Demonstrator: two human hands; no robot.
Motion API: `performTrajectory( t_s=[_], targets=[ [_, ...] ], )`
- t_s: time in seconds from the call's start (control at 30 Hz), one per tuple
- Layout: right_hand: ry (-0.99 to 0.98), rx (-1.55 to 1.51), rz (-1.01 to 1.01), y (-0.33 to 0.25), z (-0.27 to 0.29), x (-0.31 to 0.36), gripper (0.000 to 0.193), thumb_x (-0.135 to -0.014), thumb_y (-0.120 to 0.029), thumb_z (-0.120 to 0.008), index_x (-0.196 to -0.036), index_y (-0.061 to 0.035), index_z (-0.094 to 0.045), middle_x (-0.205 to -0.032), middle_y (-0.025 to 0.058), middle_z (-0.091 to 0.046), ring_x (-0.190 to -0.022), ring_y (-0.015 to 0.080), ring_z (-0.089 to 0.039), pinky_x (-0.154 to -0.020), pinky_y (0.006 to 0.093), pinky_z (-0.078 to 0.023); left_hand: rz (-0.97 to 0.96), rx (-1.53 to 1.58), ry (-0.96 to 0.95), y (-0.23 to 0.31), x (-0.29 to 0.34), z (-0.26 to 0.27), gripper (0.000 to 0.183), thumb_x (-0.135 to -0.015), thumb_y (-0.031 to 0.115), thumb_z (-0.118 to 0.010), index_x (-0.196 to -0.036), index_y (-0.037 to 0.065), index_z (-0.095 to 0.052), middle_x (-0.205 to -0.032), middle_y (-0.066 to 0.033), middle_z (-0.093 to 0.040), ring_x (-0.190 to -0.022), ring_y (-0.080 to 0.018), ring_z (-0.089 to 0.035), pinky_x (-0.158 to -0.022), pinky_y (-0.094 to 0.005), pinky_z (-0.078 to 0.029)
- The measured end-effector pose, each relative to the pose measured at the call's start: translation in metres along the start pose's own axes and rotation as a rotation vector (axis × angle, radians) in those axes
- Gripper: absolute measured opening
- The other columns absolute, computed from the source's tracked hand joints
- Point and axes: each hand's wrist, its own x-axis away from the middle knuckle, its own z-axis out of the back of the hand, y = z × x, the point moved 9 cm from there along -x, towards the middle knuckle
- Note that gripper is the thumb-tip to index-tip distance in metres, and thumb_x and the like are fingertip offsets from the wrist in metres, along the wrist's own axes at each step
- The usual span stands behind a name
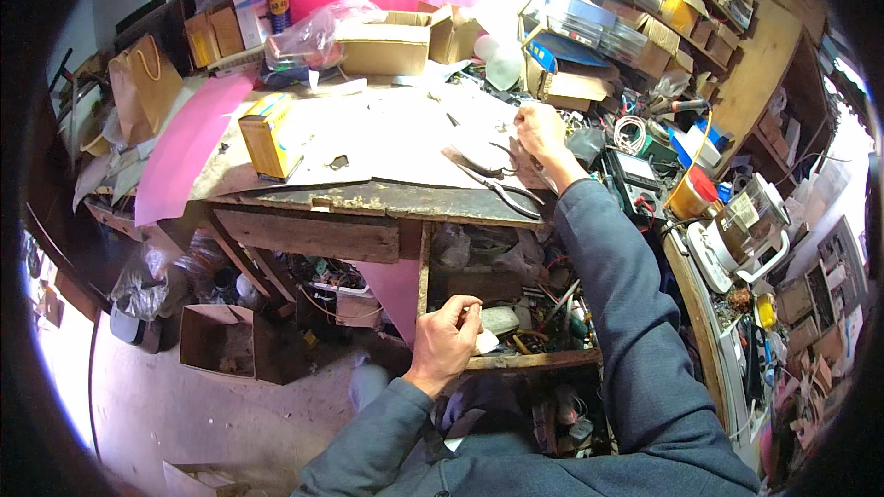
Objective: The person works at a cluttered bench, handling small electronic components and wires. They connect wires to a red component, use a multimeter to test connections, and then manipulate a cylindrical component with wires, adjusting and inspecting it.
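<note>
My left hand (445,339) is low, in front of the open shelf under the workbench, fingers closed around a small pale piece (484,341). My right hand (540,132) reaches across the bench top to its far right side, fingers pinched at the edge of a white sheet (405,133); what it grips is too small to tell. Just below that hand lie pliers (502,191) and a grey oval pad (481,157) on the worn wooden bench (368,195).
A yellow box (268,135) stands on the bench's left, with a pink sheet (189,147) draped over its corner. Cardboard boxes (387,42) line the back. Shelves of boxes (645,28) and a side counter with a meter (635,175) crowd the right. An open carton (221,339) sits on the floor.
</note>
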Motion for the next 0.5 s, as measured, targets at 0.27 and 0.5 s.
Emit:
performTrajectory(
  t_s=[0.27,0.5],
  targets=[
    [0.103,-0.519,-0.085,-0.024,0.056,0.02,0.019,-0.086,-0.022,-0.073,-0.094,-0.0056,-0.078,-0.086,0.0127,-0.075,-0.077,0.0229,-0.071,-0.073,0.0354,-0.054,-0.005,-0.009,0.007,-0.003,-0.002,0.002,0.014,-0.097,0.01,-0.062,-0.1,-0.001,-0.07,-0.075,-0.01,-0.073,-0.069,-0.0121,-0.071,-0.061,-0.0277,-0.054],
    [0.192,-0.707,0.16,-0.076,0.114,0.122,0.01,-0.09,-0.009,-0.074,-0.095,-0.0005,-0.075,-0.069,-0.0013,-0.066,-0.061,0.0043,-0.055,-0.055,0.022,-0.043,0.095,0.144,0.01,-0.008,-0.007,0.005,0.016,-0.097,0.011,-0.062,-0.102,-0.002,-0.07,-0.077,-0.0086,-0.074,-0.073,-0.0123,-0.071,-0.065,-0.0275,-0.055]
  ],
)
